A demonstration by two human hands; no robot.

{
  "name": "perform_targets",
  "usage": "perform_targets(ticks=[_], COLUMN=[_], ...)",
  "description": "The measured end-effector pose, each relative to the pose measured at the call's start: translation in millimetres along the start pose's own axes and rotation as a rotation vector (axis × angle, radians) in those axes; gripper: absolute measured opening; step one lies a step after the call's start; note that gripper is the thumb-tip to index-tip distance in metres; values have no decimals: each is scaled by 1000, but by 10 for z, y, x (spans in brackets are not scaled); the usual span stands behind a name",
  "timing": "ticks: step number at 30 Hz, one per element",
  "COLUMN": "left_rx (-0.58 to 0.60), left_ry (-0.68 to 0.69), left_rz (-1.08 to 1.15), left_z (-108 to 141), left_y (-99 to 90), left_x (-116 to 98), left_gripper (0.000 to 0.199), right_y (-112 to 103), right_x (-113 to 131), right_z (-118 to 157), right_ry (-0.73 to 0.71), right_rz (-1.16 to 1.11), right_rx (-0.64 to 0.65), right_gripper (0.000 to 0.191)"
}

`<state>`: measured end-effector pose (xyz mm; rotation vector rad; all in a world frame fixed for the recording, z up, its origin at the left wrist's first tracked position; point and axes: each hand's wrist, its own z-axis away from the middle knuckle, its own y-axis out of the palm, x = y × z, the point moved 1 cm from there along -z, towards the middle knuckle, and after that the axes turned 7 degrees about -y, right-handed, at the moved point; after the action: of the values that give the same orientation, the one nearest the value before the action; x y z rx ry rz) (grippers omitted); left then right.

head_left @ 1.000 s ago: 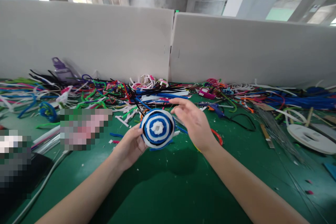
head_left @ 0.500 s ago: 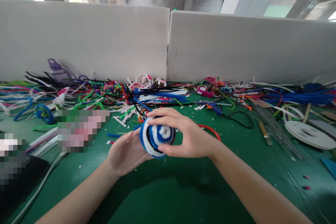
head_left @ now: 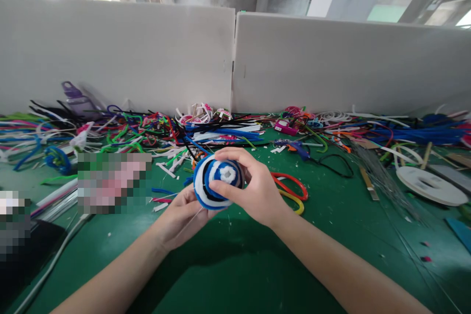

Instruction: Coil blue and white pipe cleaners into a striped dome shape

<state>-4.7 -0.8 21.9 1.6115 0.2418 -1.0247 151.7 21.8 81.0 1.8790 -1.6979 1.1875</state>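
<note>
A round, fuzzy piece coiled in blue, white and black (head_left: 217, 181) is held above the green table, its white ringed centre facing up. My right hand (head_left: 253, 186) grips it from the right, thumb on the front face and fingers over the top. Below and to the left, my left hand (head_left: 187, 216) supports it, with fingers curled beneath and partly hidden by the piece. A thin clear strand runs from the piece across my left palm. Scissors with red and yellow handles (head_left: 300, 189) lie on the table just behind my right hand.
Colourful fuzzy stems (head_left: 228, 132) lie heaped along the white partition (head_left: 147, 59). A purple bottle (head_left: 77, 100) stands at the back left. At right are a white spool (head_left: 430, 185), a glue gun (head_left: 298, 149) with a black cord, and thin wires. A white cable crosses the left side.
The round piece and both hands have shifted slightly up and left. My right fingers have drawn in around the piece, and more of the red and yellow handles shows.
</note>
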Motion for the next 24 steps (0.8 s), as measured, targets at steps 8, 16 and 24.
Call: perform_targets(ticks=[8, 16, 24], left_rx=[50, 121, 99], left_ry=[41, 36, 39], left_rz=[10, 3, -135], left_z=[18, 37, 55], left_y=[64, 12, -19], left_x=[-32, -34, 15], left_gripper=[33, 33, 33], right_y=[39, 65, 118], right_x=[4, -11, -25], right_z=[4, 8, 64], right_ry=[71, 90, 17], right_rz=[-218, -295, -212], right_rx=[6, -73, -147], right_gripper=[22, 20, 21])
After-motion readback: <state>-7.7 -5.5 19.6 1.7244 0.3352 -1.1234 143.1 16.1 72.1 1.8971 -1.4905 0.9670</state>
